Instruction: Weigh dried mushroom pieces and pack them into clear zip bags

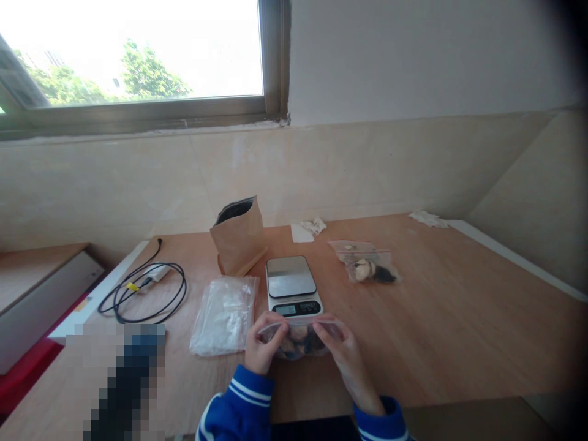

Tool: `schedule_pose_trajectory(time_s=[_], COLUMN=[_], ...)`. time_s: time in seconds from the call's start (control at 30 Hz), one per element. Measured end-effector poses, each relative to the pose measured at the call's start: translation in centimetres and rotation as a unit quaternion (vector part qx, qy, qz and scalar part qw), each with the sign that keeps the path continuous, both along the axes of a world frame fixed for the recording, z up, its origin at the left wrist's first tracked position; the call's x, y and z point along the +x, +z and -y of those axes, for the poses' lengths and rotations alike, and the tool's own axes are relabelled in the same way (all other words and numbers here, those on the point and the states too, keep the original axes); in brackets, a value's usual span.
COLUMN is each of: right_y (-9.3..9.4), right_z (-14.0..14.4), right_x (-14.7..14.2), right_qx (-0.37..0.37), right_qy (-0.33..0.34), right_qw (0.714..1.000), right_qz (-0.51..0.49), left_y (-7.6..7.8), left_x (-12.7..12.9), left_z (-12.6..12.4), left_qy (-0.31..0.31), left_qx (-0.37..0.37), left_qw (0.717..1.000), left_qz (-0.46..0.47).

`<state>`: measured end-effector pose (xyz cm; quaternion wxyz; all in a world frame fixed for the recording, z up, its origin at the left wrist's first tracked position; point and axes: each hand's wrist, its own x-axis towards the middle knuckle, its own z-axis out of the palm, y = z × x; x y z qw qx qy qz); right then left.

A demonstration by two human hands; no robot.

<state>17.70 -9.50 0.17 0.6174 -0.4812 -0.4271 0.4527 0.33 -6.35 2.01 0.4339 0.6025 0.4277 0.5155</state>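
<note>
Both hands — left hand (263, 350), right hand (345, 358) — pinch the filled zip bag (299, 339).

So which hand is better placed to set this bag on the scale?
Probably the right hand: both hands hold the bag, but the scale sits slightly nearer it than the left hand.

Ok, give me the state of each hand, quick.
Left hand: closed on the zip bag, left end.
Right hand: closed on the same bag, right end.

wooden table (459, 318), tiled wall (367, 165), bright window (138, 55)
</note>
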Motion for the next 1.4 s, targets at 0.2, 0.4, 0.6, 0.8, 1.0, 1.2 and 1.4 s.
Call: schedule_pose_trajectory(time_s=[0.2, 0.4, 0.6, 0.8, 1.0, 1.2, 1.4], right_y=[-0.2, -0.3, 0.7, 0.6, 0.1, 0.2, 1.4], right_z=[0.1, -0.1, 0.1, 0.0, 0.0, 0.1, 0.5], right_x=[-0.4, -0.1, 0.1, -0.5, -1.3, -1.6, -0.8], right_qx=[0.007, -0.015, -0.025, 0.0, 0.008, -0.005, 0.016], right_qy=[-0.023, -0.037, 0.078, 0.076, 0.014, 0.039, 0.1], right_qw=[1.0, 0.999, 0.996, 0.997, 1.0, 0.999, 0.995], right_qz=[0.01, -0.009, -0.033, 0.001, 0.014, -0.008, 0.023], left_y=[0.0, -0.1, -0.4, -0.2, -0.1, -0.4, -0.6], left_x=[0.1, 0.2, 0.4, 0.4, 0.5, 0.4, 0.5], left_z=[0.1, 0.2, 0.1, 0.1, 0.2, 0.2, 0.1], left_qy=[0.02, -0.004, -0.032, -0.024, -0.003, 0.002, -0.026], left_qx=[0.013, -0.034, -0.028, 0.01, 0.015, 0.01, 0.073], left_qw=[1.0, 0.999, 0.999, 1.0, 1.0, 1.0, 0.997], left_qz=[-0.001, 0.013, 0.001, -0.009, -0.02, -0.019, -0.027])
